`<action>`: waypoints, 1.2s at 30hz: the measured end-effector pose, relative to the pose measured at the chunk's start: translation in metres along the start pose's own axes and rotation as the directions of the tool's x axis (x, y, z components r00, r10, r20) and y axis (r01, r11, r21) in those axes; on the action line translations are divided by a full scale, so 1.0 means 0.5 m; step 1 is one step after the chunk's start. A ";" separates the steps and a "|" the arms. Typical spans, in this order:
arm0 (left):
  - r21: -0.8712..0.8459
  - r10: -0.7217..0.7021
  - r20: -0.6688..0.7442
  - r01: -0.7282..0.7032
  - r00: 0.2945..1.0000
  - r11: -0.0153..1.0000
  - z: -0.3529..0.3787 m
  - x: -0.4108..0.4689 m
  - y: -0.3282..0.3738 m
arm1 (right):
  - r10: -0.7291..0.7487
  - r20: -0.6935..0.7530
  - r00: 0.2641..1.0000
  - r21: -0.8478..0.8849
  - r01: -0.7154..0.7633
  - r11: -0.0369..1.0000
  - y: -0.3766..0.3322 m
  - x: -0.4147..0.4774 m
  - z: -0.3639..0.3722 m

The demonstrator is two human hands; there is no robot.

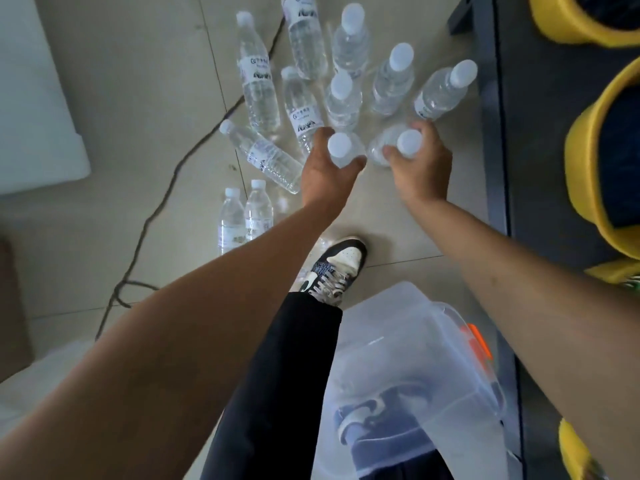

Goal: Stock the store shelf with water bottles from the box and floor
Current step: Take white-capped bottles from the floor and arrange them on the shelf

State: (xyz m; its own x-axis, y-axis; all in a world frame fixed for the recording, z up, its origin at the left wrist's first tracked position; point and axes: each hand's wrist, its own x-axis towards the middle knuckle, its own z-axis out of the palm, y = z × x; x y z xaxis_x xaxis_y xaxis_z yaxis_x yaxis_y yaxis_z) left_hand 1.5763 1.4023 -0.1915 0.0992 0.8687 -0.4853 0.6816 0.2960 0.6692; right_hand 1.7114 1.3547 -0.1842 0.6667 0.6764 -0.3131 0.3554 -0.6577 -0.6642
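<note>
**A:** What sits closest to the person?

**B:** A clear box (415, 341) at five o'clock, tight against one leg. I can make out no bottles in it, though the plastic is hazy. A shoe (337, 268) stands on the floor (138, 98) just past it.

**A:** And the hands?

**B:** Both are down near twelve o'clock. The left hand (323, 174) has its thumb and fingers curled round the neck of the first bottle (341, 148), just under the white cap. The right hand (424, 168) pinches the second bottle (408, 142) the same way. Both bottles stand upright, side by side.

**A:** So which step is this?

**B:** The pickup from the floor, I'd say. The grips are on, but I cannot tell whether either bottle has left the tiles. The next move calls for a lift and a swing toward three o'clock, where the dark shelf (540, 150) runs, holding yellow tubs (581, 143).

**A:** More stock out there?

**B:** Plenty. The other bottles (341, 95) spread from ten to one o'clock, some upright and some lying flat. A cable (147, 221) trails at nine.

**A:** Any brand?

**B:** White labels with a round logo and dark lettering, too blurred to read.
</note>
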 end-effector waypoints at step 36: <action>-0.409 0.849 0.045 -0.766 0.526 0.496 -0.782 -1.001 1.406 | -0.300 -0.680 0.668 0.227 0.582 0.781 -0.933 -0.662 -1.517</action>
State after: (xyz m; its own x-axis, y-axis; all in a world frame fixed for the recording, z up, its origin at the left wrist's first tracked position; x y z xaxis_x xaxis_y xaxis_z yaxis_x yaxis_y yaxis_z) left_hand 1.7224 1.3310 0.7417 0.6634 0.6908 0.2876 -0.0344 -0.3558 0.9339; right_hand 1.8218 1.1861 0.7441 0.7848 0.4240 0.4520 0.5168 -0.0453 -0.8549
